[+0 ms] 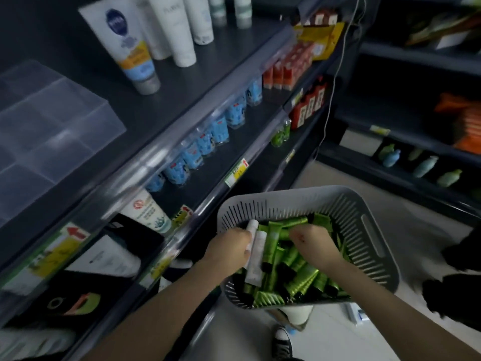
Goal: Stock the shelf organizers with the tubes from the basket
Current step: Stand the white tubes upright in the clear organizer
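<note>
- Firstly, the clear organizer sits on the top shelf, well apart from the basket; the long lift could shake tubes out of a loose grip.
- The left hand curls round what look like two white tubes at the basket's left side; bundled together, one may slide free.
- The green tubes lie heaped loose in the basket; rummaging could flick some over the rim.
- The right hand digs into the heap, fingers bent; I cannot tell whether it grips one.
- The basket looks tilted and its support is hidden; pressing down might tip it.
</note>
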